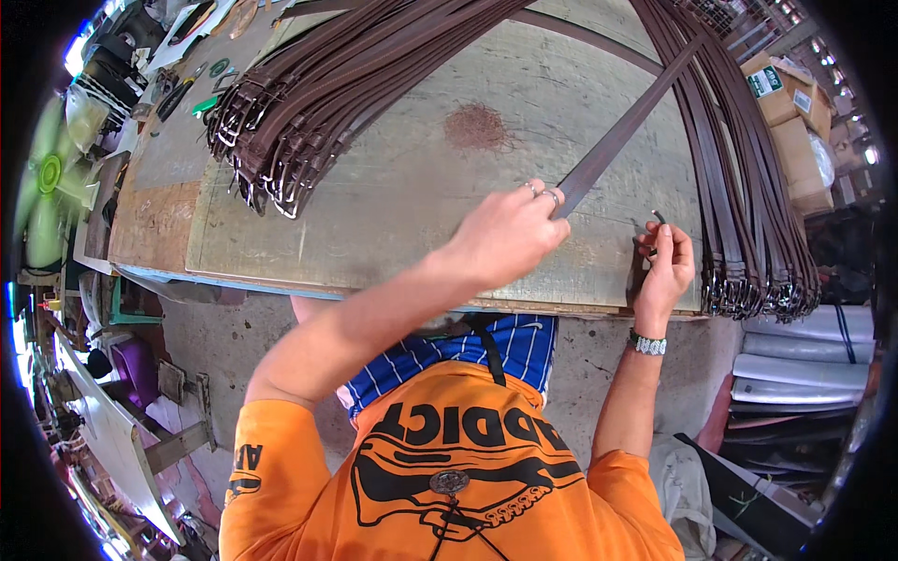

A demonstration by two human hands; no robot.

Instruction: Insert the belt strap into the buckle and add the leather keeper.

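Observation:
My left hand [510, 234] is closed round the near end of a dark brown leather belt [622, 136], with two rings on its fingers. The belt runs slantwise up to the far right, where it lies over other belts. To its right, above the table's front edge, my right hand [668, 266] grips a small dark tool [659, 217]; its tip sticks up past the fingers, and its kind is hard to make out. The two hands are apart, and the tool does not touch the belt.
On the worktable [393, 234], a heap of buckled belts [281, 122] lies at the left and another bundle [739, 206] at the right. A small tangle of reddish-brown threads [479, 127] sits between them. Pliers [175, 98], a green fan [49, 178] and cardboard boxes [790, 98] stand further out.

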